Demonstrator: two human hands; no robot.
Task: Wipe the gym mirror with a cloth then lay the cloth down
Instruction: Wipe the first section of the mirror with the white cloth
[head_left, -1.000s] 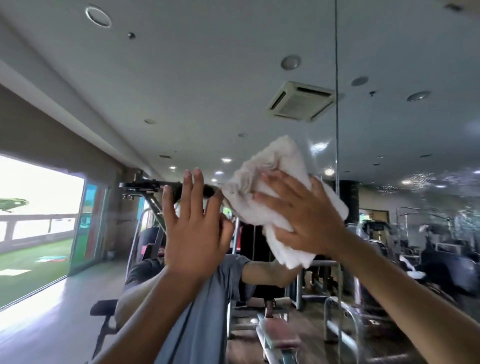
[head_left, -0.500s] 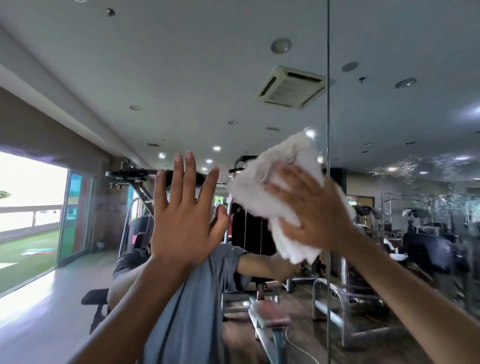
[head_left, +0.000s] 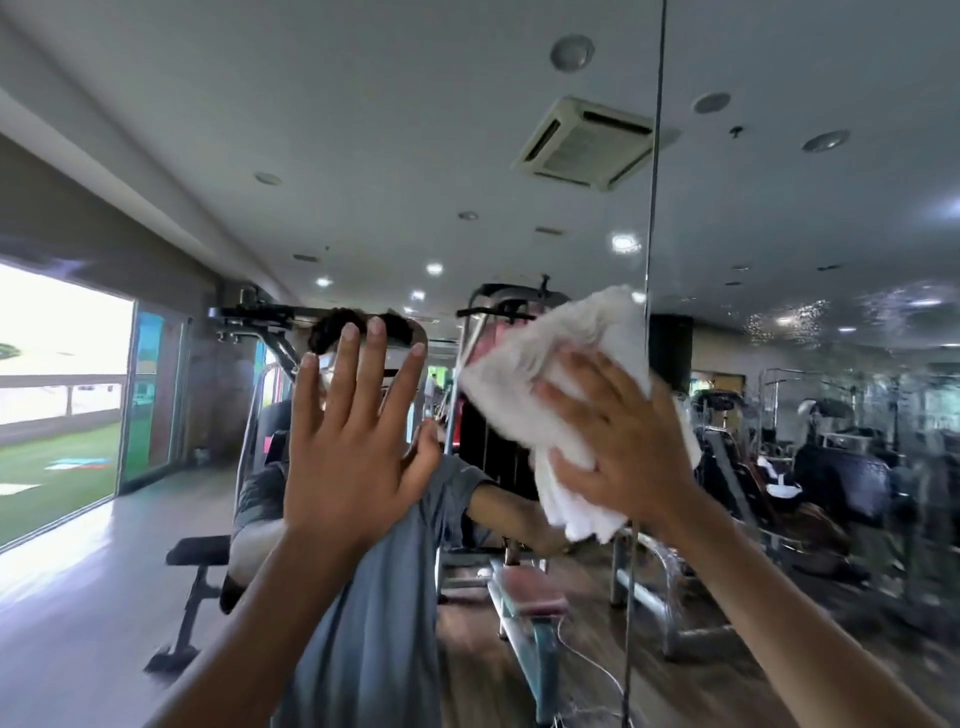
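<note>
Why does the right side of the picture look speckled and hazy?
Head view: the mirror right of its seam bears speckles and smears that catch the ceiling lights; the cloth looks motion-blurred; the window at left is blown out white.

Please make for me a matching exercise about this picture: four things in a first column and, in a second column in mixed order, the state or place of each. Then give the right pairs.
Column one:
1. left hand
2. right hand
3. white cloth
4. droplets

Column two:
A. scattered on the mirror at the far right
B. presses the white cloth with spread fingers
C. bunched under a palm, against the mirror
D. raised, fingers spread, holding nothing

Pairs: 1-D, 2-B, 3-C, 4-A.
</note>
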